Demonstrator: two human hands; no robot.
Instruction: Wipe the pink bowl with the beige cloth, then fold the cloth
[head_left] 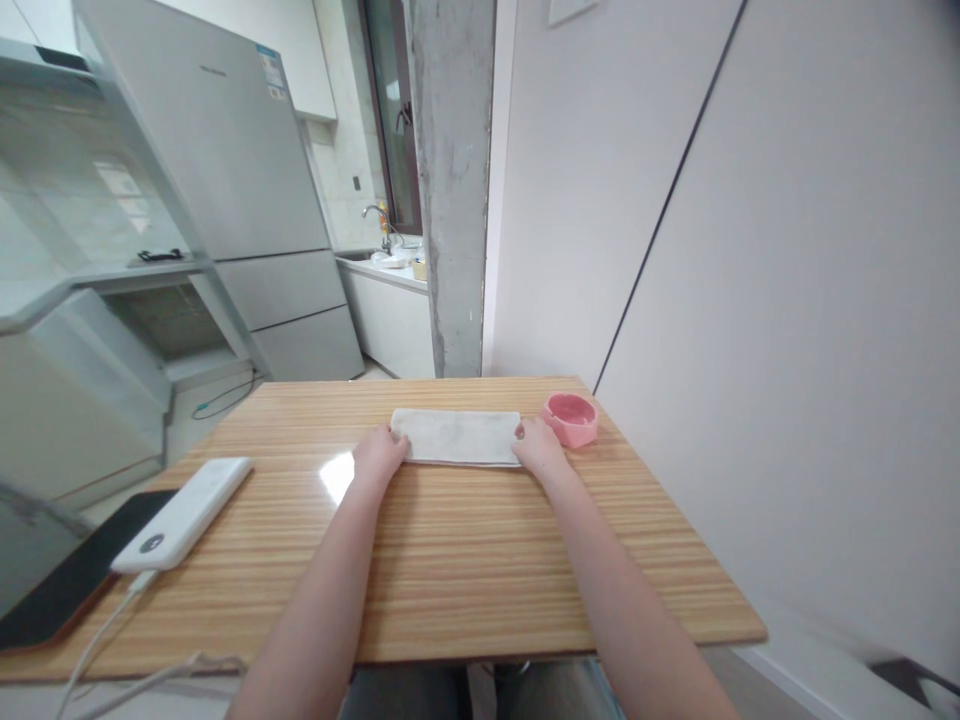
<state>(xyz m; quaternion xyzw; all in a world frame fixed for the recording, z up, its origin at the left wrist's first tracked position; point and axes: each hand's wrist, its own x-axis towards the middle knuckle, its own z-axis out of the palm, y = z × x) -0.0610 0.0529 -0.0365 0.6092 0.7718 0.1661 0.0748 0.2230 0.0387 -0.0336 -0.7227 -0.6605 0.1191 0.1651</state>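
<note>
Folded white cloth strip point(457, 437) lies flat at the wooden table's point(450, 560) far edge; left hand point(377, 456) and right hand point(537, 447) pinch its ends. Beside it, a round pink dish point(571, 418) sits empty.

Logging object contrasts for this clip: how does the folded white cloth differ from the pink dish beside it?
The white cloth lies flat and rectangular, with the left hand and right hand at its ends; the pink dish is round, raised and untouched. The cloth is wider. Both rest on the wooden table.
</note>
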